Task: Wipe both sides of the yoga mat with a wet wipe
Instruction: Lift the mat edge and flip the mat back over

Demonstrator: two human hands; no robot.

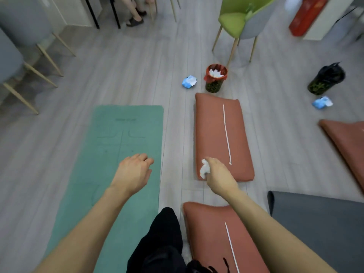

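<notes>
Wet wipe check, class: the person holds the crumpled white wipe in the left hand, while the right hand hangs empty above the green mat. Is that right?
Not quite: the hands are swapped. The head view shows the right hand gripping the crumpled white wipe, while the left hand hangs empty above the green mat.

My left hand [134,172] hung loosely curled over the green yoga mat [126,134] at centre left. My right hand [216,174] gripped a crumpled wet wipe [204,168] above a folded red mat [214,134] at centre right.
</notes>
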